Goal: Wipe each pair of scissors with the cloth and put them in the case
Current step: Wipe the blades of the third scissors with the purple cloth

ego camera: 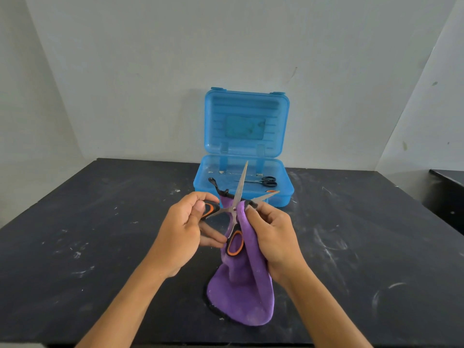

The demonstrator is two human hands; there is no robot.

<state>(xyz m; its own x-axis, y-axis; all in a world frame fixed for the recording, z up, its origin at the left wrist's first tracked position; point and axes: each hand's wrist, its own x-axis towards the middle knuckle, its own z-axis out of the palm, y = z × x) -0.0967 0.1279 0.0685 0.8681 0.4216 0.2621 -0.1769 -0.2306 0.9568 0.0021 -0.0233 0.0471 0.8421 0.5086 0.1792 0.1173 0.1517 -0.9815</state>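
My left hand (184,226) grips the black-and-orange handles of a pair of scissors (237,194), whose blades are spread wide apart and point up and to the right. My right hand (272,234) pinches a purple cloth (242,285) against the right blade near the pivot; the cloth hangs down to the table. Behind stands an open blue plastic case (200,183) with its lid upright. Inside its tray lies a small pair of black-handled scissors (263,181). An orange bit (270,191) shows at the tray's front edge, mostly hidden.
The black table top (100,234) is scuffed with white marks. A white wall rises right behind the case. A dark surface (449,182) sits at the far right beyond the table edge.
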